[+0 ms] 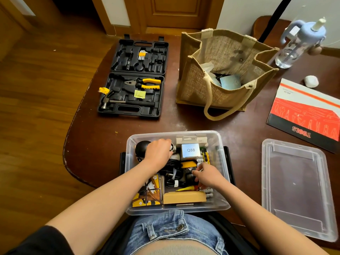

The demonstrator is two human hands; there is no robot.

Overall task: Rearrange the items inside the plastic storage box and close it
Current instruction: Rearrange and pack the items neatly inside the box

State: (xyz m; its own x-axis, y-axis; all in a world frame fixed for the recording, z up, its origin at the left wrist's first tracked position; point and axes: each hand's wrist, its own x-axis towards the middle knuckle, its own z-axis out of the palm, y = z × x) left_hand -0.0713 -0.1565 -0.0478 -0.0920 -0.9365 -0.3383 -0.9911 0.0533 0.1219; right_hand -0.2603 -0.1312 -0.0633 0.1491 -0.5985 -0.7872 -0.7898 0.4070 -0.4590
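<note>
Fingers of the left hand [159,151] curl down out of sight into the far left part of the clear plastic storage box [219,207], so what they grip cannot be told; a round black object [141,147] sits just left of them. Fingers of the right hand [208,174] bend onto a small dark item [189,176] beside a tangle of black cables [172,173], though a firm grip cannot be told. Beyond them lies a silver box marked Q88 [190,150]. Nearer the person lie a tan block [184,197] and a yellow patterned box [147,196]. Right of the fingers, apart, lies the clear plastic lid [296,188], on the dark brown table [95,144].
</note>
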